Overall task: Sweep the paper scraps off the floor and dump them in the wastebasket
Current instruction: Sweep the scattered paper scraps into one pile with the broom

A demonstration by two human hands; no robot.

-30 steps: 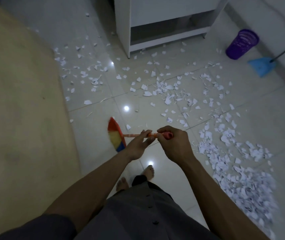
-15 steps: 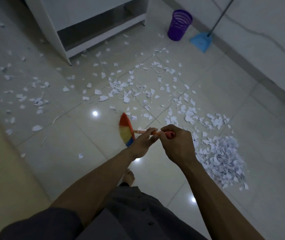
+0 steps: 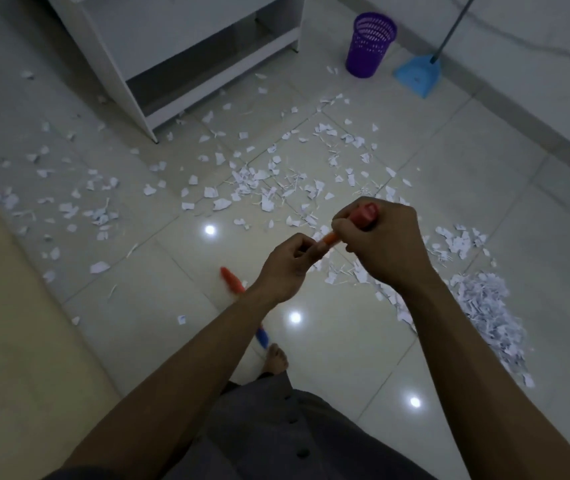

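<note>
Both of my hands hold an orange broom handle (image 3: 328,239). My right hand (image 3: 380,242) grips its top end, and my left hand (image 3: 285,266) grips it just below. The broom's multicoloured head (image 3: 233,284) is low beside my left wrist, blurred and mostly hidden by my forearm. White paper scraps (image 3: 259,188) lie scattered across the tiled floor ahead. A dense heap of scraps (image 3: 487,313) sits to my right. The purple wastebasket (image 3: 368,45) stands upright at the far wall.
A blue dustpan (image 3: 416,76) with a long handle leans on the far wall right of the wastebasket. A white cabinet (image 3: 172,46) stands at the back. A tan surface (image 3: 10,341) fills the left. My bare foot (image 3: 276,358) is on the floor below.
The broom head has swung back from ahead of my hands toward my feet, under my left forearm. My right hand has risen above my left. The view has turned slightly right.
</note>
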